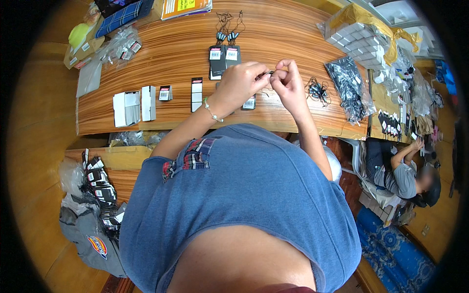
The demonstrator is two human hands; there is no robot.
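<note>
My left hand (240,84) is closed in a pinch on a small dark hang tag (266,73), seen nearly edge-on. Close beside it, my right hand (289,84) pinches at the tag's edge on what looks like a thin black string; the fingers hide most of it. Beyond my left hand lie stacked black hang tags (215,62) with white labels, their strings (225,24) stretched toward the far side. Under my hands, another labelled tag (249,103) lies partly covered. A tangle of black strings (318,91) sits right of my right hand.
Left on the wooden table (166,53) stand white card stacks (127,108), a small tag pile (165,93) and a tag strip (196,94). At right are a plastic bag of dark items (348,80) and bundled white boxes (354,36). Another person (403,173) sits far right.
</note>
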